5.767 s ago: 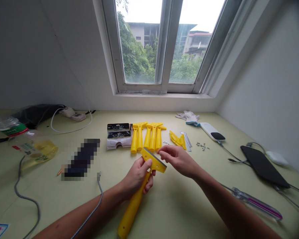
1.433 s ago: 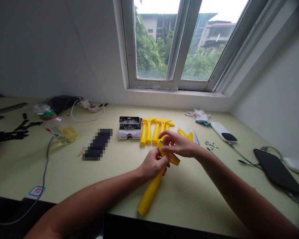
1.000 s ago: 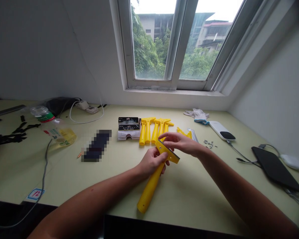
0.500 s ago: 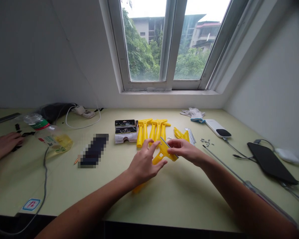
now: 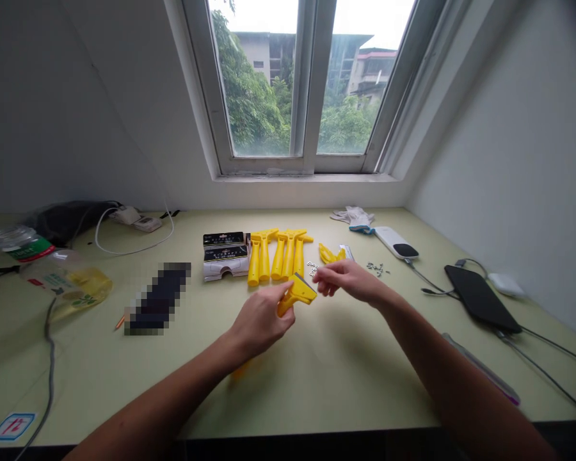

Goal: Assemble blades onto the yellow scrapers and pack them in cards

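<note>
In my left hand [image 5: 259, 323] I grip a yellow scraper [image 5: 303, 289] by its handle, its head tilted up to the right with a dark blade edge showing. Just right of that head, my right hand [image 5: 358, 282] has thumb and fingers drawn together; whatever may be between them is hidden. Small silvery nuts [image 5: 312, 265] lie beyond the scraper head. Several yellow scraper handles [image 5: 278, 256] stand in a row behind. Yellow plastic pieces [image 5: 331, 255] and thin metal blades [image 5: 347, 250] are behind my right hand, and loose screws [image 5: 378, 269] lie to its right.
Black and white boxes [image 5: 225, 256] stand left of the scraper row. A blurred-out dark object [image 5: 158, 298] and a bottle [image 5: 67, 278] lie further left. Rightward are a glove [image 5: 354, 216], a white device [image 5: 396, 243], a black phone [image 5: 482, 298], cables and a translucent tool handle [image 5: 484, 371].
My right hand has let go of the scraper's head and moved slightly aside. My left hand has closed around the handle and turned the scraper. The view has shifted right; the other person's hand is gone.
</note>
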A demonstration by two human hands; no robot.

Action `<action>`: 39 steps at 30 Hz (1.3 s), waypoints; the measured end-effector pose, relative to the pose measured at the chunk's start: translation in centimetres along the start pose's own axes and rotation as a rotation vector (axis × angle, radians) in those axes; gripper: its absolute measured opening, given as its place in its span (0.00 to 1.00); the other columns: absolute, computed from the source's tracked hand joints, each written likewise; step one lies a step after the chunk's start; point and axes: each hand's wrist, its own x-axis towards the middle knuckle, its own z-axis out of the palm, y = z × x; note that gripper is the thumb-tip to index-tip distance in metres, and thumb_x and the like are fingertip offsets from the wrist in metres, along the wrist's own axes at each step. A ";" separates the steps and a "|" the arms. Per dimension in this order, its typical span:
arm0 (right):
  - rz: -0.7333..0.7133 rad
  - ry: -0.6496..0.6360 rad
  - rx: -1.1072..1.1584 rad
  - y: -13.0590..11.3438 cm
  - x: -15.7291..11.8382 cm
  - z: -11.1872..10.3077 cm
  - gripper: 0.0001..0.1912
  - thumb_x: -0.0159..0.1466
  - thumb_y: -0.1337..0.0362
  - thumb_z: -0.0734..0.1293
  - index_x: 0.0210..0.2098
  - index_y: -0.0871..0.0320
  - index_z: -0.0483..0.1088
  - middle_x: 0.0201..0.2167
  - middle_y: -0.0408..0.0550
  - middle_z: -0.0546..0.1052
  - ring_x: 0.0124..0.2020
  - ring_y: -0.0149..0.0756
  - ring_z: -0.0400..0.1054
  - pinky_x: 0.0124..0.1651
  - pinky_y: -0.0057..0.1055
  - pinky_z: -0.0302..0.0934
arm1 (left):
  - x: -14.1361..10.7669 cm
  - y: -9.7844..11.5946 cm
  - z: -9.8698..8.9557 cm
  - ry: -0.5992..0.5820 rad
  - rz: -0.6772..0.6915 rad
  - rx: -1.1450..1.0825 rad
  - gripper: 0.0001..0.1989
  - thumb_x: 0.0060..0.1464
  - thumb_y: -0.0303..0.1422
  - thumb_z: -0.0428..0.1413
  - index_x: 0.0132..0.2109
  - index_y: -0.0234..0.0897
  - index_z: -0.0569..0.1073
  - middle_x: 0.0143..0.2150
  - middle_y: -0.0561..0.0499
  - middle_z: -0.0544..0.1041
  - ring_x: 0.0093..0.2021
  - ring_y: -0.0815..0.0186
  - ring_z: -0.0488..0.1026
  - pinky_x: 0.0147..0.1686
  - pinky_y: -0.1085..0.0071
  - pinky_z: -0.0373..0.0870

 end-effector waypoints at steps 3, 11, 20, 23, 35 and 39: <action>0.026 0.490 -0.517 2.4 -0.3 -5.2 0.16 0.63 0.55 0.61 0.33 0.58 0.77 0.30 0.50 0.80 0.27 0.36 0.71 0.31 0.32 0.61 | 0.5 -0.6 -0.5 -0.027 -0.131 -0.340 0.22 0.55 0.34 0.54 0.56 0.34 0.69 0.40 0.47 0.76 0.26 0.69 0.72 0.27 0.70 0.72; -0.041 0.581 -0.632 4.9 -0.4 -8.2 0.13 0.61 0.56 0.64 0.37 0.55 0.78 0.35 0.48 0.81 0.32 0.39 0.75 0.36 0.34 0.66 | 1.5 -1.5 -1.2 -0.090 -0.232 -1.101 0.06 0.53 0.31 0.56 0.35 0.32 0.67 0.31 0.53 0.69 0.19 0.77 0.65 0.20 0.76 0.59; -0.378 0.183 0.108 -1.4 -0.3 2.0 0.20 0.63 0.53 0.66 0.51 0.56 0.71 0.47 0.53 0.76 0.43 0.39 0.72 0.42 0.36 0.69 | 1.0 -0.6 -1.2 -0.204 -0.174 -1.210 0.10 0.58 0.36 0.55 0.34 0.34 0.65 0.22 0.57 0.65 0.17 0.77 0.61 0.19 0.76 0.57; -0.340 0.167 0.134 -1.2 -0.4 2.9 0.16 0.62 0.53 0.67 0.44 0.57 0.74 0.41 0.50 0.77 0.37 0.37 0.71 0.38 0.34 0.67 | 0.8 -0.4 -1.2 -0.221 -0.149 -1.148 0.13 0.58 0.39 0.55 0.34 0.34 0.64 0.21 0.57 0.65 0.18 0.76 0.61 0.20 0.76 0.58; -0.340 0.189 0.182 -0.6 -0.6 3.1 0.10 0.61 0.56 0.69 0.37 0.56 0.74 0.35 0.47 0.77 0.37 0.37 0.71 0.41 0.34 0.66 | 0.2 0.7 -2.2 -0.112 -0.019 -0.580 0.14 0.60 0.41 0.52 0.42 0.33 0.71 0.30 0.52 0.73 0.26 0.71 0.68 0.26 0.74 0.65; -0.395 0.227 0.094 -0.2 -0.5 3.3 0.12 0.63 0.56 0.67 0.42 0.55 0.74 0.42 0.50 0.76 0.46 0.40 0.70 0.50 0.38 0.66 | -0.1 0.7 -2.5 0.022 0.181 -0.061 0.19 0.58 0.32 0.52 0.57 0.38 0.69 0.50 0.46 0.77 0.46 0.62 0.74 0.47 0.65 0.70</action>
